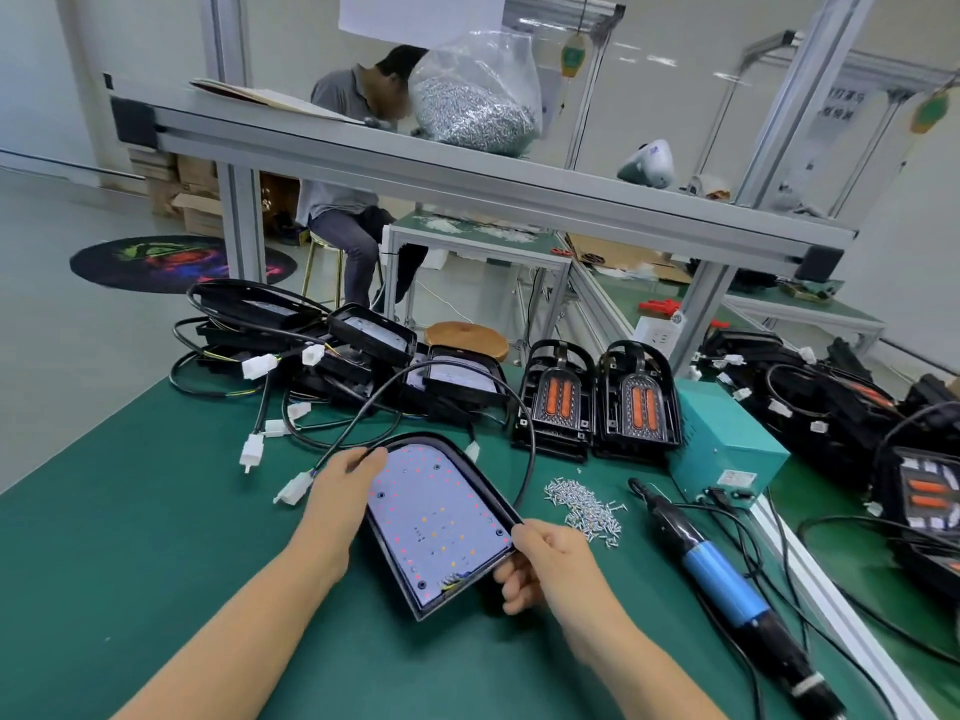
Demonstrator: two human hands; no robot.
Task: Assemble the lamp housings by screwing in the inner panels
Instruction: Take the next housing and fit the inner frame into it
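Both hands grip one black lamp housing (441, 527) on the green worktop (156, 511): left hand (340, 493) pinching its rounded far edge, right hand (540, 566) curled round the near right corner. Inside sits a pale inner panel (436, 517) dotted with red and amber LEDs. Loose silver screws (584, 506) lie just right, near a blue-handled electric screwdriver (722, 579).

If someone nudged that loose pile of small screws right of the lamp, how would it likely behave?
The screws would probably scatter rather than move together: they lie loose on the green mat, with strays already apart. Being small and round-shanked, some may roll toward the electric screwdriver. Likely fiddly to pinch singly.
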